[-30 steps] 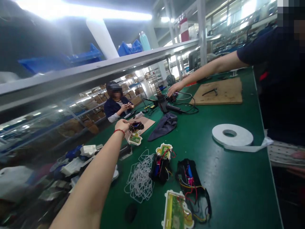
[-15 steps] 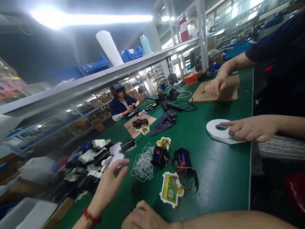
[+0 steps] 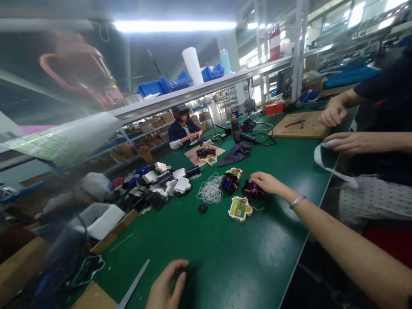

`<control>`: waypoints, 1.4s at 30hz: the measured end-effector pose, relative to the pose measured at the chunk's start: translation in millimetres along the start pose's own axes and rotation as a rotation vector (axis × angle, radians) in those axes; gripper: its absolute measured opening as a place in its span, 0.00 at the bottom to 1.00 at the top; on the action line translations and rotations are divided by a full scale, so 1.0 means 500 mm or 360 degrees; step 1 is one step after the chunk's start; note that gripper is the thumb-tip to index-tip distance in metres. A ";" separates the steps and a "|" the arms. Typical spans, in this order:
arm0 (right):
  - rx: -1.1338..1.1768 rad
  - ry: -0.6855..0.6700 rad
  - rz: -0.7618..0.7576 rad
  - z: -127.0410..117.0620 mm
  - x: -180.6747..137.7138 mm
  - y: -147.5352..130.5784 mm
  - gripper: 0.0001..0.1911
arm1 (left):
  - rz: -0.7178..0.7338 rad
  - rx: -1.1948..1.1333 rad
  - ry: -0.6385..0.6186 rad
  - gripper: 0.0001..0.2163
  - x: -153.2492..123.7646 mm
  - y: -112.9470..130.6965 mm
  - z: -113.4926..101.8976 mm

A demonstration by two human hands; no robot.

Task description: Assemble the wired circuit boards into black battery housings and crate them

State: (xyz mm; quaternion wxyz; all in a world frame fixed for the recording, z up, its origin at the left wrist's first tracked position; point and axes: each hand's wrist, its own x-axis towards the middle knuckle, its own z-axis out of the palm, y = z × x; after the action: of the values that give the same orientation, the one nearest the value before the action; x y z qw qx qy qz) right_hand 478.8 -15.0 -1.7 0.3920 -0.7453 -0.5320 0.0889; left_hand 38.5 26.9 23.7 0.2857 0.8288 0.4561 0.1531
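Note:
My right hand (image 3: 268, 183) reaches out over the green table (image 3: 225, 253), and its fingers close over a black module with red and yellow wires (image 3: 255, 195). A white housing with a green circuit board (image 3: 240, 208) lies just in front of it, joined by wires. A second black wired module (image 3: 230, 182) sits to the left, beside a tangle of white cord (image 3: 210, 191). My left hand (image 3: 167, 285) rests near the table's front edge, fingers loosely curved and apart, holding nothing.
A pile of white and black parts (image 3: 161, 184) lies at the left. A small black cap (image 3: 202, 208) sits alone. A co-worker's hand (image 3: 346, 141) at the right holds white tape (image 3: 322, 156). Farther back are a grey cloth (image 3: 236, 153), a wooden board (image 3: 299, 124) and a seated person (image 3: 183, 128).
My view has pulled back and swung left. My left arm drew back from the far cardboard mat to the front edge. My right hand came in and reached onto the black wired module.

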 end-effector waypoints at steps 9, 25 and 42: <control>-0.0062 -0.0438 -0.0011 0.013 -0.207 -0.130 0.17 | 0.0231 0.0543 0.0131 0.19 0.251 0.090 0.060; 0.0162 -0.0517 0.0199 0.111 -0.328 -0.293 0.36 | 0.0143 -0.0082 -0.0034 0.18 -0.014 0.003 -0.044; 0.1796 -0.1339 0.0220 0.235 -0.370 -0.414 0.38 | -0.0055 -0.1134 -0.0413 0.14 -0.106 0.005 -0.097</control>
State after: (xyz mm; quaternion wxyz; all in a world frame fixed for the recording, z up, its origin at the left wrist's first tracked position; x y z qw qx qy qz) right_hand 187.2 -90.9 6.3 0.4731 -0.3628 -0.4626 0.6562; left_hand -13.0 -2.5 63.9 0.6139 0.6822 0.3482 0.1911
